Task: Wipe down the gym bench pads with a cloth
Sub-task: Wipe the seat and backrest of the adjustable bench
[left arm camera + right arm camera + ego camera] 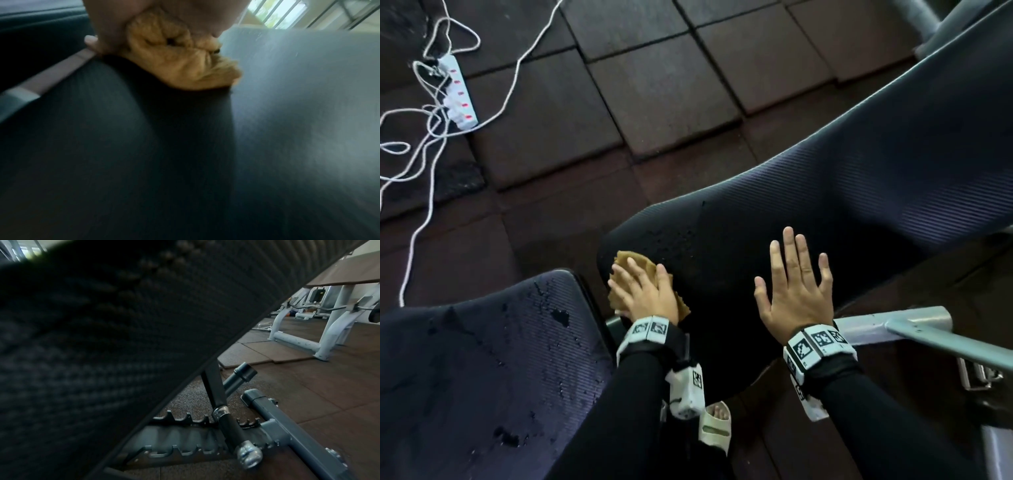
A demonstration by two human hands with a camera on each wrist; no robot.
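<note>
The black ribbed back pad (825,192) of the bench slopes up to the upper right; water drops speckle its lower end. My left hand (645,291) presses a crumpled tan cloth (631,263) flat against the pad's lower left edge, fingers straight over it. In the left wrist view the cloth (185,61) bunches under my palm (168,19) on the dark pad (287,113). My right hand (796,284) lies flat on the pad with fingers spread and holds nothing. The seat pad (482,377) at lower left is wet with drops. The right wrist view is mostly filled by the pad (102,337).
A white power strip (457,92) with tangled white cables lies on the brown rubber floor tiles at upper left. A grey metal frame bar (935,332) sticks out at right. Under the pad, the notched adjuster rack (185,449) and support strut (218,394) show. A foot in a sandal (715,425) stands below.
</note>
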